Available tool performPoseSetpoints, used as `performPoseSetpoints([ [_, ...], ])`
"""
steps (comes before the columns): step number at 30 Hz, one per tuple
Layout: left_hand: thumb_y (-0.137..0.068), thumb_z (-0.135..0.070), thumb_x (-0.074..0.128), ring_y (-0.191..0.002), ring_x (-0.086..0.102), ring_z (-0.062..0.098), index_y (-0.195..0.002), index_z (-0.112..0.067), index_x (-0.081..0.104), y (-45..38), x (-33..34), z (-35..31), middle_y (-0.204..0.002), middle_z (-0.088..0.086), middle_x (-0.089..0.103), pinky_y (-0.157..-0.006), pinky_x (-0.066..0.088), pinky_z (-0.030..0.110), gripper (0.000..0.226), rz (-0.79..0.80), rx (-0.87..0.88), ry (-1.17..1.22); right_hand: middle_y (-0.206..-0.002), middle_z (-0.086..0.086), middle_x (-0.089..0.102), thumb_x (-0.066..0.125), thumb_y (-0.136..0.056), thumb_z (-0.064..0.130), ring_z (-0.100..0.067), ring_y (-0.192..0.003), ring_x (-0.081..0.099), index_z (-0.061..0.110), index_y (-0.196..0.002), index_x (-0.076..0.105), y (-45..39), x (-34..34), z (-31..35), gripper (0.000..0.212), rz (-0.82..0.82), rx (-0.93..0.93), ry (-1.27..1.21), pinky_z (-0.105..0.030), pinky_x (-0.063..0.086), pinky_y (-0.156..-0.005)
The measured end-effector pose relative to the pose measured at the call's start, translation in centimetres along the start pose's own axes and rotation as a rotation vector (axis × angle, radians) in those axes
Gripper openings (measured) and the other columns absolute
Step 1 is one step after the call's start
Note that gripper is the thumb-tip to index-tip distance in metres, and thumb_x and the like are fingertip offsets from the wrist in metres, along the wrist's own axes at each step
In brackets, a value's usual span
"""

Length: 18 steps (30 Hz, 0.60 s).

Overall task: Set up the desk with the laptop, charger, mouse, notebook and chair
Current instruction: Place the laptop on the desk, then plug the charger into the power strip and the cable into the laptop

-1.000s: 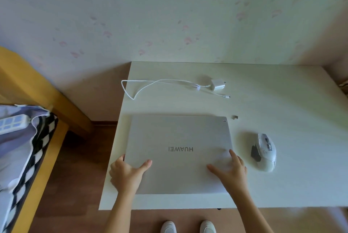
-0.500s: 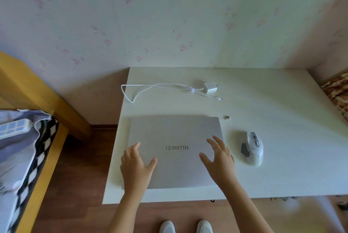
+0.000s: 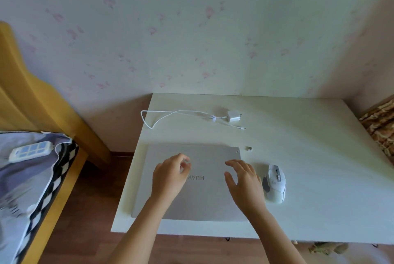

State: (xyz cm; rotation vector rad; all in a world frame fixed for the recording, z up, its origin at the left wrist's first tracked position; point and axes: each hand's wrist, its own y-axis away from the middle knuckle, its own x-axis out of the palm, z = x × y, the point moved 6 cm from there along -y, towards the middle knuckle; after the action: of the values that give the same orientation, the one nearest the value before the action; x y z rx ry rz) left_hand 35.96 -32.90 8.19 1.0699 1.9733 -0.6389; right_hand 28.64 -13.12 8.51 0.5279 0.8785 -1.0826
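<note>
The flat, silver-grey closed laptop (image 3: 191,182) lies on the pale white surface (image 3: 309,157), lid down, its near edge close to the surface's 6 o'clock rim; the step in hand looks like the laptop's placing or opening. The left hand (image 3: 170,178) hovers over the lid's middle-left with fingers loosely curled and nothing in them; whether the fingertips touch the lid I cannot tell. The right hand (image 3: 245,182) hangs over the lid's 3 o'clock side, fingers spread and relaxed, also holding nothing. The white and grey computer mouse (image 3: 275,183) sits just beside the laptop at 3 o'clock, apart from the right hand; the small white charger block with its thin white cable (image 3: 232,115) lies at 12 o'clock, the cable looping off toward 10 o'clock over the surface's edge; a tiny grey plug-like piece (image 3: 248,148) rests near the lid's far right corner. No notebook or chair shows. The next move likely calls for the fingers to find the lid's edge and lift it, one hand steadying the base so it does not slide; the charger is not yet plugged in.
</note>
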Motion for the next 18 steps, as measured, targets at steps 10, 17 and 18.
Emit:
performPoseSetpoints([
  [10,-0.088,-0.031,0.059,-0.085,0.064,0.010,-0.098,-0.028,0.067,-8.4,1.8,-3.0,-0.090,-0.013,0.070,-0.075,0.044,0.026,0.013,0.059,0.032,0.008,-0.120,0.009,0.060,0.055,-0.089,0.027,-0.018,-0.116,0.049,0.025,-0.117,0.060,-7.1,-0.5,-1.6,0.028,0.012,0.043,0.014,-0.035,0.038,-0.095],
  [17,-0.090,-0.035,0.057,-0.092,0.062,0.012,-0.107,-0.024,0.064,-18.6,7.5,-5.8,-0.095,-0.009,0.070,-0.080,0.046,0.030,0.021,0.192,0.151,0.021,-0.124,0.008,0.058,0.053,-0.090,0.029,-0.017,-0.117,0.048,0.026,-0.119,0.058,-15.7,1.6,-2.1,0.030,0.022,0.114,0.035,-0.035,0.036,-0.097],
  [18,-0.090,-0.035,0.058,-0.093,0.062,0.013,-0.109,-0.023,0.064,-20.2,8.5,-6.5,-0.097,-0.009,0.070,-0.080,0.047,0.031,0.023,0.205,0.182,0.025,-0.125,0.007,0.059,0.053,-0.090,0.029,-0.017,-0.118,0.048,0.026,-0.119,0.058,-16.8,2.0,-2.3,0.030,0.027,0.121,0.042,-0.035,0.036,-0.098],
])
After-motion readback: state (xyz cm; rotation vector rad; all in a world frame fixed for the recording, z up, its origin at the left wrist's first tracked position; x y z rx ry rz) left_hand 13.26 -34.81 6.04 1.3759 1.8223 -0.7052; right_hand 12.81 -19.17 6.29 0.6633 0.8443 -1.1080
